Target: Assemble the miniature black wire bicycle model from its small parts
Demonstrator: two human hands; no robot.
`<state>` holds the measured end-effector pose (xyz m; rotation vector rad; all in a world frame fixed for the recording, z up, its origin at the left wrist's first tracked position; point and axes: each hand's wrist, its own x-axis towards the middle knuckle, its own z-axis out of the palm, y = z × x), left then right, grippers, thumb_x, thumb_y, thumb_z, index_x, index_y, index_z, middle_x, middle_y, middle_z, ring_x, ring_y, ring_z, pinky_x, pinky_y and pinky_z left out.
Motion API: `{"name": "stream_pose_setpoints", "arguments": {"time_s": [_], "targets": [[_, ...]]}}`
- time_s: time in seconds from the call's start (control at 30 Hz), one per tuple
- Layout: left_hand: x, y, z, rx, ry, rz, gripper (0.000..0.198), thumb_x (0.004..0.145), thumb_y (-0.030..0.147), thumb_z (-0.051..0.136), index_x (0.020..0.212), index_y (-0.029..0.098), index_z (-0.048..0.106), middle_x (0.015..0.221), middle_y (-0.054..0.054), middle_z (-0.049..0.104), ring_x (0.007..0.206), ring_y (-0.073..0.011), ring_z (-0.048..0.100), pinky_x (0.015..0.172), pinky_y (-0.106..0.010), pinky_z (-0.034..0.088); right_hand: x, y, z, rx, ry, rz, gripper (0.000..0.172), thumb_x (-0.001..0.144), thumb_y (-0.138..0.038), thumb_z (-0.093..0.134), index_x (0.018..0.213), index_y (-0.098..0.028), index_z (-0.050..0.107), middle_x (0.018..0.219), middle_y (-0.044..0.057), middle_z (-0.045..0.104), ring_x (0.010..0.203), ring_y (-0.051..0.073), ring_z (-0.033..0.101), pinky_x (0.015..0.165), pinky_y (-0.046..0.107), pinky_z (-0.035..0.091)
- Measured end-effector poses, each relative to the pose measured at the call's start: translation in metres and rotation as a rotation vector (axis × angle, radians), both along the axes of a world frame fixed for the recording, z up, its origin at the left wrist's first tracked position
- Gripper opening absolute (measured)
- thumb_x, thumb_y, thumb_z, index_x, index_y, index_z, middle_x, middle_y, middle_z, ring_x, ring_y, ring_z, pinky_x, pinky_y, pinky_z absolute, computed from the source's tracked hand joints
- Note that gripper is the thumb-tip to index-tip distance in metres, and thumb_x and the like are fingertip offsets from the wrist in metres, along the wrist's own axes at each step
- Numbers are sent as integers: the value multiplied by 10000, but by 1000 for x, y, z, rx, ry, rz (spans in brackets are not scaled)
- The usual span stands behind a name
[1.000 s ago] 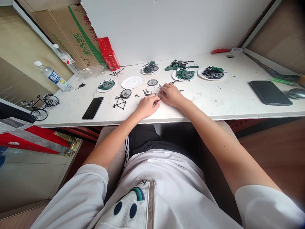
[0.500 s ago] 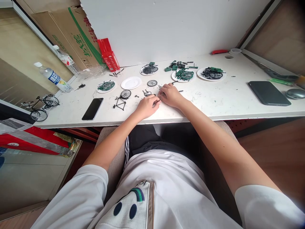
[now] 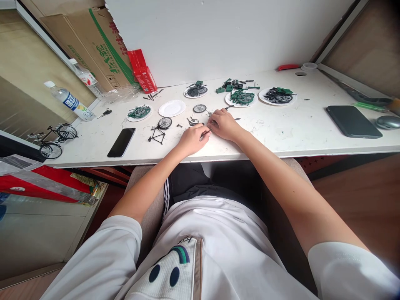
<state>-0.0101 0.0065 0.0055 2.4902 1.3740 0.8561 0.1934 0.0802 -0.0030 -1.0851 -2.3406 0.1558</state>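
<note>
My left hand [image 3: 192, 139] rests on the white table [image 3: 281, 129] with its fingers curled around a thin dark rod-like piece [image 3: 206, 133]. My right hand [image 3: 223, 123] lies right beside it, fingers pinched together at the same small piece. Just left of my hands lie small black model bicycle parts [image 3: 193, 121], a loose wheel [image 3: 199, 108] and a black frame with a wheel [image 3: 160, 130].
Paper plates with green and black bicycle parts [image 3: 241, 98] sit at the back, with an empty plate [image 3: 172, 108]. A black phone [image 3: 121, 141] lies left, a dark tablet [image 3: 353, 121] right. A finished model bicycle [image 3: 53, 139], water bottles [image 3: 69, 100] and a cardboard box [image 3: 93, 41] stand far left.
</note>
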Motion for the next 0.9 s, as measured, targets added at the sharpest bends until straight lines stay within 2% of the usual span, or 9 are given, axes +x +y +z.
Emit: {"name": "stream_pose_setpoints", "arguments": {"time_s": [0.63,0.9], "targets": [[-1,1,-2,-5,-1,0,138,1043,271,609,948,221,695,917,-54,655,766,-203,602,722,-347,430,0,-2,1,-12,1,-2,286,1036,-358,548,1096,-198,777,1164,211,725,1173,417,570,1002,576,464],[-1,1,-2,-10,-2,3,140,1047,269,612,943,223,694,915,-49,648,749,-198,590,726,-346,432,0,-3,1,-9,16,2,268,1040,-356,548,1043,-197,764,1143,207,718,1155,410,568,987,563,465]]}}
